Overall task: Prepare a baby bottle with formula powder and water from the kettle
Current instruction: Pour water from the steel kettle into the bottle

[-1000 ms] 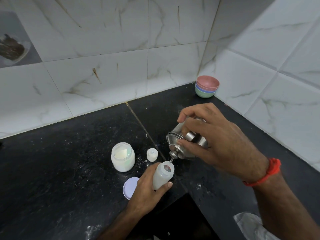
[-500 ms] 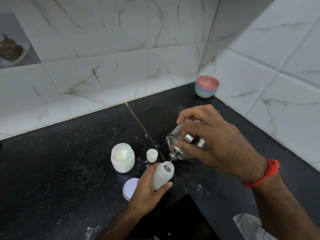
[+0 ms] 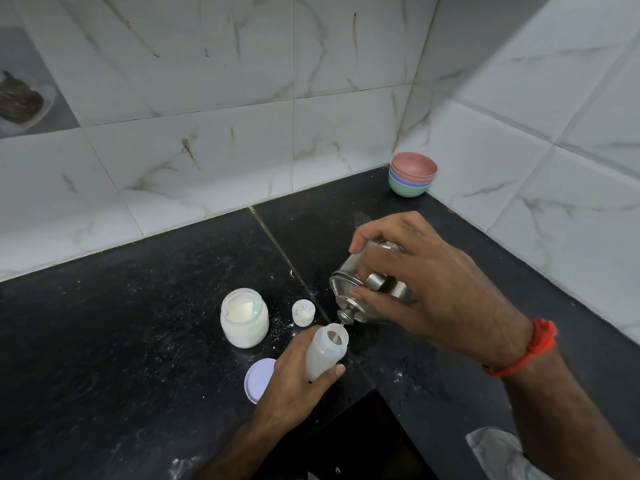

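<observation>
Your left hand (image 3: 294, 377) wraps its fingers around a small translucent plastic baby bottle (image 3: 325, 351), tilted, mouth open. Just above the mouth, your right hand (image 3: 426, 292) grips a shiny steel kettle (image 3: 360, 289), tipped with its spout touching the rim. Left of your fingers, on the black speckled surface (image 3: 104, 341), stand a white powder jar (image 3: 245, 317), a small white cap (image 3: 303, 312) and a lilac lid (image 3: 259, 379).

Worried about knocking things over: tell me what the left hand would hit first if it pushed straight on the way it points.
The left hand, holding the bottle, points up-right toward the steel kettle; its spout would likely be met first, though depth is uncertain.
</observation>
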### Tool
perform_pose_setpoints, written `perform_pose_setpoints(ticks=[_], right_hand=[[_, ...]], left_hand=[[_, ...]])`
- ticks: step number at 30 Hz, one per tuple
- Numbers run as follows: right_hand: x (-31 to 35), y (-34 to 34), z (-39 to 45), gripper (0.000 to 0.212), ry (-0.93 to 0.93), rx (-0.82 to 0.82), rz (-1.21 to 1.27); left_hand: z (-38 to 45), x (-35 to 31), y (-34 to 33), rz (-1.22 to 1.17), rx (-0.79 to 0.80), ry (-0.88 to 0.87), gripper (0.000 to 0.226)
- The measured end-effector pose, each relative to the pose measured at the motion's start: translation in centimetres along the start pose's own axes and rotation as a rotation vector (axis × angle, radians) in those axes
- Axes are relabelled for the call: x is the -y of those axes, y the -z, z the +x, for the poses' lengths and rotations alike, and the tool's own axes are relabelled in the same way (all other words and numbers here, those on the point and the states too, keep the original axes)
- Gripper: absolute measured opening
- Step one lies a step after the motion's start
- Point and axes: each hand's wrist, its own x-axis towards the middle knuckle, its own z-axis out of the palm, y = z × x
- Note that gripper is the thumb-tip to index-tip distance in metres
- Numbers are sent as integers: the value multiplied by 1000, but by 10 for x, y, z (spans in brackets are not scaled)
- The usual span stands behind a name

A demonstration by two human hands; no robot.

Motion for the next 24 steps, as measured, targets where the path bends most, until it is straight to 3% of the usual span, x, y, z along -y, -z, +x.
perform_pose_setpoints(ticks=[7, 15, 20, 24], right_hand=[[-5, -7, -2, 22, -46, 4, 64], [-41, -62, -26, 21, -300, -113, 549], [-53, -101, -49, 21, -632, -330, 1050], [-64, -139, -68, 13, -920, -472, 1286]], left_hand=[[1, -3, 2, -1, 1, -5, 56], [1, -12, 10, -21, -33, -20, 54], [-5, -15, 14, -3, -74, 1, 52], [-11, -13, 19, -10, -77, 22, 50]])
